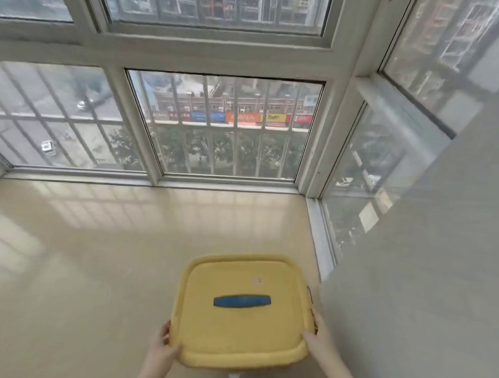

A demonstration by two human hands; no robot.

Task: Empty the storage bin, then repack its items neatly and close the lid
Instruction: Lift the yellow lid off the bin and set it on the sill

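At 6 o'clock in the view, the yellow lid is held at its two near corners. Its 7 o'clock corner is grasped by the left hand and its 4 o'clock corner by the right hand, with the fingers of both curled round the rim. A white scrap is glimpsed just under the near edge.

A blue handle is set across the lid's middle. The body of the storage bin is hidden beneath the lid, so its contents cannot be told. No items are seen laid out on the glossy beige surface.

Either the emptying is not yet begun or the final closing is under way, and which of the two cannot be judged. The barred window stands at 12 o'clock and a grey wall at 3 o'clock.
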